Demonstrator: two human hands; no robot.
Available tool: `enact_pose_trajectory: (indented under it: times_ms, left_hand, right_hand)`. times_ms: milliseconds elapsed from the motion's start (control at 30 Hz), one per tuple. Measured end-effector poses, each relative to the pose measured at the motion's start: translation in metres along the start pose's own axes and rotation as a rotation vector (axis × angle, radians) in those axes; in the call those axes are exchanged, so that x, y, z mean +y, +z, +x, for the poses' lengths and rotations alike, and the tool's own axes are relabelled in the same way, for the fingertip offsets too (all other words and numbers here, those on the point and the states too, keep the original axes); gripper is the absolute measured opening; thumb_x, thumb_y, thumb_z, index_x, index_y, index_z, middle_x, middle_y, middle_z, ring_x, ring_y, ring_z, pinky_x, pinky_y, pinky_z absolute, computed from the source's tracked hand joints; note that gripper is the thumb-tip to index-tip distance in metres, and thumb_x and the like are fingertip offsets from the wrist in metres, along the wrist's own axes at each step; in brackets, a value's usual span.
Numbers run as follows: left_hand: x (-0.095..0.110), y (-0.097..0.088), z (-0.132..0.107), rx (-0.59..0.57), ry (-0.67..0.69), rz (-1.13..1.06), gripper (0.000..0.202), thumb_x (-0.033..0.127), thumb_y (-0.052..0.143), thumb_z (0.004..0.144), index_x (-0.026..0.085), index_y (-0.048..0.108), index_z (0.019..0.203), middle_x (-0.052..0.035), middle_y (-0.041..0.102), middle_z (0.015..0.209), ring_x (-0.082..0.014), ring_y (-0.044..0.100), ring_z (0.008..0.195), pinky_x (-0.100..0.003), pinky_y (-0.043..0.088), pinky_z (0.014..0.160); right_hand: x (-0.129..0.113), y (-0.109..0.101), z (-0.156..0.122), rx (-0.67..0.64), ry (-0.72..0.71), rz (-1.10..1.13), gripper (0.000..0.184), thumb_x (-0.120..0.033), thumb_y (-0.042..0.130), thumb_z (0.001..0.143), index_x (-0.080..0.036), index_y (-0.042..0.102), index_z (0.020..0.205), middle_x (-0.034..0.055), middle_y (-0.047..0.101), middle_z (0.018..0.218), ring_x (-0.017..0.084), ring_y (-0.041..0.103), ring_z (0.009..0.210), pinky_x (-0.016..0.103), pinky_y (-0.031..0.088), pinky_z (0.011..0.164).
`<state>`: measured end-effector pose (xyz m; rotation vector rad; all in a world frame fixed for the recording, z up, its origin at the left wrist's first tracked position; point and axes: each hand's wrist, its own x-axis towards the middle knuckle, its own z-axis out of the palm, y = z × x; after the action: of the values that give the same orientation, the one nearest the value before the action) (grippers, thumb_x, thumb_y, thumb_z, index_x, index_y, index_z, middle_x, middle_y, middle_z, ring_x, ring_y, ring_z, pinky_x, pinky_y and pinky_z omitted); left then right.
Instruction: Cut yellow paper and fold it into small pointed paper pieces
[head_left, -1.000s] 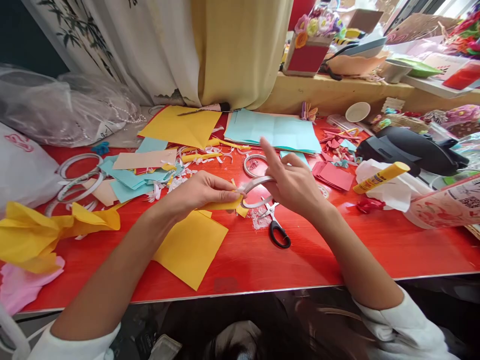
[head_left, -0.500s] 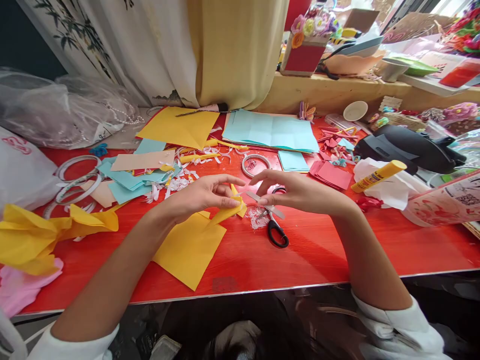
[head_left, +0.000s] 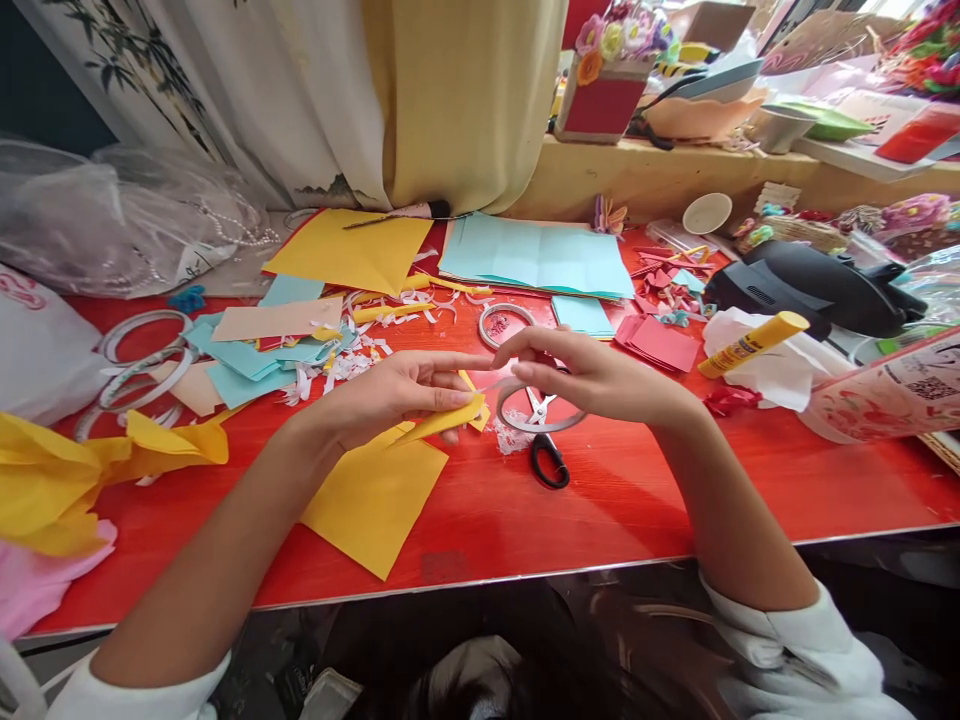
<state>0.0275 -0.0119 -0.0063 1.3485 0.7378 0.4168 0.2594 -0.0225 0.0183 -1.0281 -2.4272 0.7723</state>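
My left hand (head_left: 420,392) pinches a narrow folded piece of yellow paper (head_left: 442,420) between thumb and fingers. My right hand (head_left: 577,375) holds a thin tape roll (head_left: 559,424) by its upper rim, the ring tilted so its opening shows. The two hands' index fingertips almost meet. Beneath the tape roll lie black-handled scissors (head_left: 551,465), with their blades partly visible through the ring. A bunch of whitish paper scraps (head_left: 514,432) is beside the blades. Below my left hand a flat yellow sheet (head_left: 379,500) lies near the table's front edge.
Another tape roll (head_left: 487,325) lies behind my hands. Light-blue sheets (head_left: 536,255), red paper pieces (head_left: 656,345) and a yellow glue stick (head_left: 754,345) are on the red table (head_left: 615,510). Several tape rolls (head_left: 142,335) and crumpled yellow paper (head_left: 67,475) sit at the left.
My right hand has turned the tape roll from nearly edge-on to showing its open ring. The yellow piece in my left hand has tilted flatter. The view has shifted slightly.
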Motion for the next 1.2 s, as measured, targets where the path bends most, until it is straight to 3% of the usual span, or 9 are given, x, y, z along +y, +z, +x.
enact_pose_trajectory:
  times_ms: [100, 333, 400, 500, 600, 767, 967, 1033, 1200]
  left_hand:
    - [-0.002, 0.003, 0.001, 0.003, -0.014, -0.037, 0.05, 0.024, 0.063, 0.081, 0.022, 0.051, 0.129, 0.0003, 0.06, 0.073, -0.0085, 0.057, 0.059, -0.022, 0.043, 0.056]
    - [0.002, 0.005, 0.0, 0.018, -0.032, -0.134, 0.039, 0.023, 0.06, 0.083, 0.019, 0.057, 0.121, -0.0017, 0.06, 0.071, -0.0051, 0.045, 0.05, -0.017, 0.032, 0.044]
    - [0.004, 0.005, -0.001, 0.005, -0.05, -0.148, 0.038, 0.024, 0.059, 0.083, 0.02, 0.058, 0.121, -0.0042, 0.063, 0.078, -0.0052, 0.044, 0.051, -0.017, 0.03, 0.041]
    - [0.005, 0.007, -0.001, -0.011, -0.064, -0.156, 0.039, 0.025, 0.058, 0.083, 0.021, 0.057, 0.122, -0.0057, 0.064, 0.082, -0.0053, 0.042, 0.05, -0.017, 0.029, 0.04]
    - [0.006, 0.006, -0.001, 0.0, -0.047, -0.166, 0.048, 0.024, 0.059, 0.082, 0.023, 0.05, 0.129, -0.0047, 0.064, 0.08, -0.0057, 0.043, 0.051, -0.017, 0.03, 0.04]
    - [0.006, 0.007, -0.002, 0.063, 0.004, -0.143, 0.072, 0.022, 0.063, 0.08, 0.035, 0.027, 0.141, -0.0012, 0.059, 0.082, -0.0079, 0.054, 0.054, -0.019, 0.04, 0.046]
    - [0.005, 0.011, -0.002, 0.134, 0.084, -0.09, 0.094, 0.02, 0.065, 0.078, 0.04, 0.002, 0.144, -0.0024, 0.061, 0.093, -0.0153, 0.065, 0.071, -0.031, 0.05, 0.067]
    - [0.005, 0.01, -0.002, 0.187, 0.106, -0.068, 0.094, 0.02, 0.067, 0.077, 0.036, 0.004, 0.145, -0.002, 0.062, 0.091, -0.0151, 0.064, 0.074, -0.031, 0.049, 0.072]
    - [0.002, 0.01, 0.001, 0.191, 0.105, -0.001, 0.071, 0.027, 0.069, 0.075, 0.026, 0.036, 0.137, -0.0047, 0.065, 0.097, -0.0162, 0.061, 0.09, -0.026, 0.045, 0.079]
  right_hand:
    - [-0.002, -0.002, 0.001, 0.037, 0.038, -0.042, 0.03, -0.04, 0.044, 0.092, -0.016, 0.062, 0.096, 0.0, 0.055, 0.066, 0.011, 0.047, 0.064, 0.026, 0.036, 0.06]
    - [-0.006, -0.014, -0.008, -0.241, 0.122, -0.111, 0.041, -0.046, 0.045, 0.09, -0.018, 0.058, 0.063, -0.0004, 0.056, 0.055, 0.012, 0.05, 0.057, 0.028, 0.037, 0.054]
    - [-0.006, -0.015, -0.011, -0.245, 0.08, -0.098, 0.043, -0.046, 0.041, 0.092, -0.019, 0.055, 0.061, -0.0019, 0.052, 0.05, 0.011, 0.049, 0.055, 0.028, 0.038, 0.056]
    - [-0.006, -0.013, -0.012, -0.114, -0.057, -0.187, 0.04, -0.044, 0.04, 0.093, -0.021, 0.06, 0.068, -0.0024, 0.053, 0.053, 0.013, 0.05, 0.061, 0.033, 0.04, 0.07]
    - [-0.005, -0.007, -0.01, 0.027, -0.099, -0.302, 0.029, -0.037, 0.043, 0.094, -0.023, 0.065, 0.082, -0.0018, 0.063, 0.067, 0.014, 0.056, 0.074, 0.04, 0.033, 0.087]
    - [0.005, 0.003, -0.004, 0.208, -0.138, -0.491, 0.024, -0.026, 0.043, 0.095, -0.027, 0.067, 0.096, -0.0004, 0.067, 0.087, 0.016, 0.058, 0.094, 0.045, 0.026, 0.094]
    - [0.021, 0.011, 0.004, 0.381, -0.19, -0.594, 0.027, -0.018, 0.046, 0.091, -0.035, 0.065, 0.101, -0.0034, 0.069, 0.088, 0.019, 0.051, 0.115, 0.048, 0.025, 0.098]
    - [0.024, 0.012, 0.005, 0.422, -0.189, -0.59, 0.025, -0.02, 0.048, 0.09, -0.036, 0.064, 0.102, -0.0037, 0.07, 0.09, 0.02, 0.051, 0.116, 0.05, 0.025, 0.098]
    - [0.02, 0.017, 0.009, 0.496, -0.183, -0.558, 0.026, -0.019, 0.049, 0.089, -0.037, 0.064, 0.099, -0.0043, 0.07, 0.095, 0.021, 0.05, 0.119, 0.052, 0.021, 0.102]
